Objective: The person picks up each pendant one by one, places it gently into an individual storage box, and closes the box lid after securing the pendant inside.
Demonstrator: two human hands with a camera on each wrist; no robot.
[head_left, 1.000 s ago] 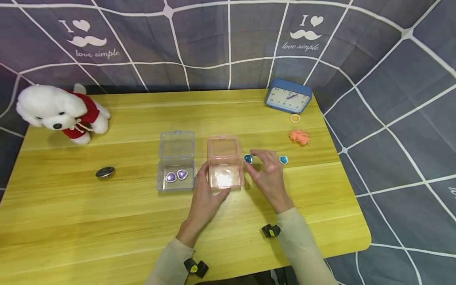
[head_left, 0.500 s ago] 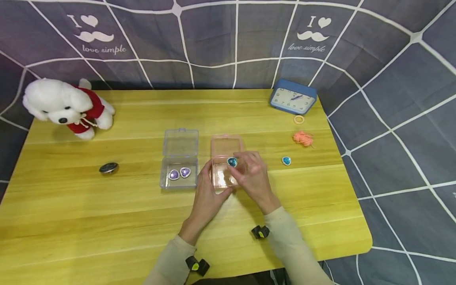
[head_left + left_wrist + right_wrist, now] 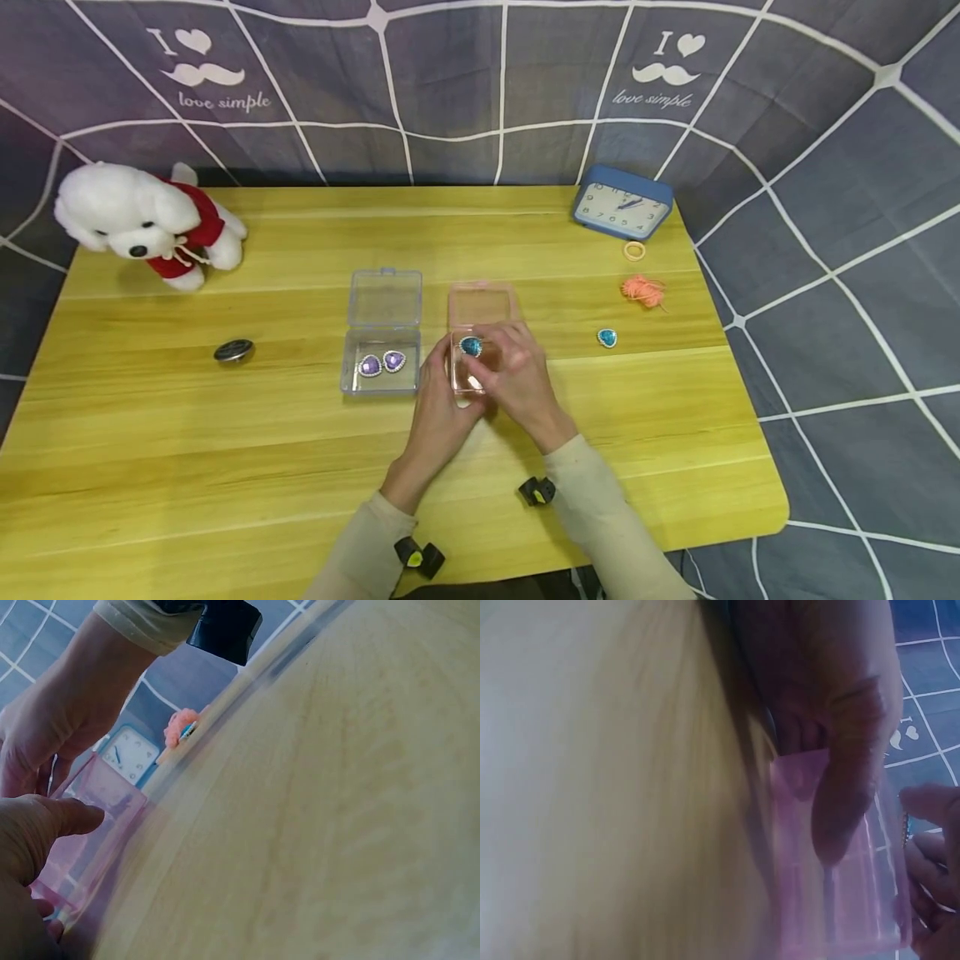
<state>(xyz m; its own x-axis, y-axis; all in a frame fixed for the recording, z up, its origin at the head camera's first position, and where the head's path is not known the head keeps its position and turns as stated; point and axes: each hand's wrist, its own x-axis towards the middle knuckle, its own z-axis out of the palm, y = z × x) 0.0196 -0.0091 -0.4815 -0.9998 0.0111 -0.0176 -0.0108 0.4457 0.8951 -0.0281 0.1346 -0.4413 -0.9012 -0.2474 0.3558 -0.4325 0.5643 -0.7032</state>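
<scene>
My left hand [image 3: 438, 421] holds the pink transparent box [image 3: 482, 302], with the thumb against its front wall [image 3: 118, 799]. The box stands on the table with its lid raised. My right hand [image 3: 521, 379] pinches a blue heart-shaped gem [image 3: 471, 347] with a sparkling silver rim, over the box's open compartment. In the right wrist view only a sliver of the gem [image 3: 907, 829] shows at the fingertips. A matching blue gem [image 3: 607, 338] lies on the table to the right. Part of the compartment is hidden behind my right hand.
Left of the pink box stands an open clear box [image 3: 386, 298] with two purple heart gems [image 3: 382, 363]. A dark oval object [image 3: 233, 350] and a plush dog [image 3: 150, 218] are farther left. Orange yarn [image 3: 642, 291], a small ring [image 3: 634, 251] and a blue clock [image 3: 622, 202] sit at the back right.
My right hand has carried the blue gem leftward, from beside the pink box to over its compartment. My left hand keeps its hold on the box. The head view has shifted slightly.
</scene>
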